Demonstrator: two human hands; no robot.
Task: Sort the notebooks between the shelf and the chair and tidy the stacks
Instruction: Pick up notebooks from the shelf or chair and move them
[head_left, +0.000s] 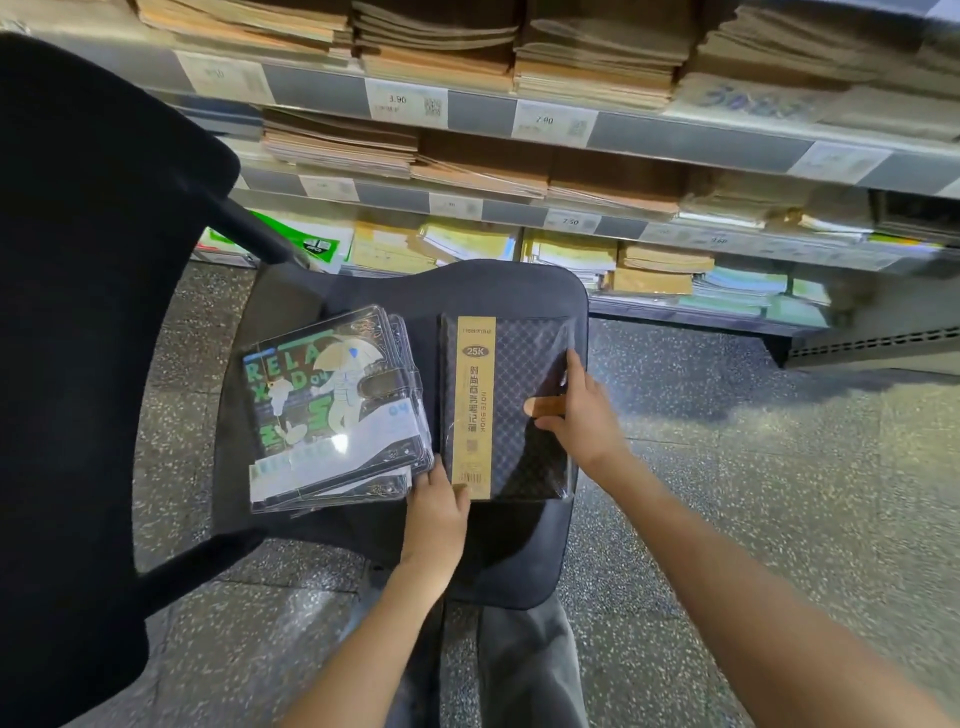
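Black notebook (519, 410), long axis toward the shelf (675, 132), gripped by left hand (439, 506) and right hand (582, 415) fingers (575, 366).

Under the right hand (576, 415) the notebook (524, 364) was near black with a fine diamond lattice. A tan-gold band (474, 410) with dark print ran down its side nearer the left hand (436, 501). Left of that hand, the stack (332, 400) showed a black cover with green letters and a cream figure. Beneath both hands the chair seat (509, 551) was dark navy. The floor (779, 467) was grey with pale speckles. Beyond the hands, the shelf notebooks (467, 161) were kraft brown.
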